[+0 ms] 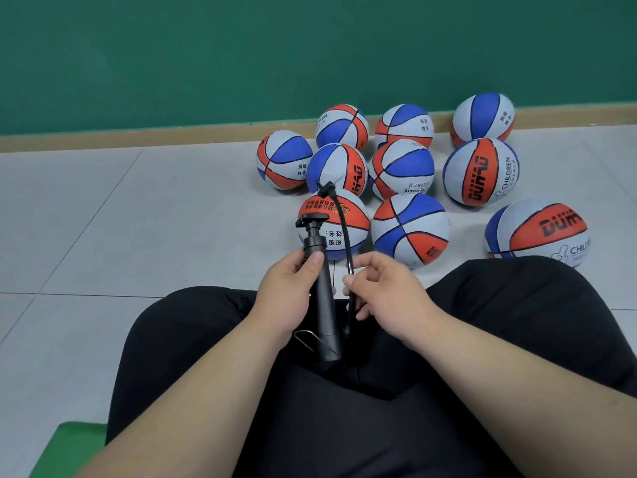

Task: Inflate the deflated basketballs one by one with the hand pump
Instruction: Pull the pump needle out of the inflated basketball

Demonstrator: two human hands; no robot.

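My left hand [289, 291] grips the barrel of a black hand pump [320, 288] held upright over my lap, its T-handle pointing away from me. My right hand [382, 288] pinches the pump's thin black hose [346, 236], which arcs up and over from the pump's base. Just beyond the pump lies a red, white and blue basketball [348, 219] on the floor. Several more basketballs of the same colours, such as one at the centre [410, 231] and one at the right [537, 232], are clustered behind it.
Grey floor tiles [138, 219] stretch to the left of the balls. A green wall [241, 56] with a tan skirting board runs along the back. My legs in black trousers [344, 408] fill the foreground, and a green seat edge [72, 439] shows at the bottom left.
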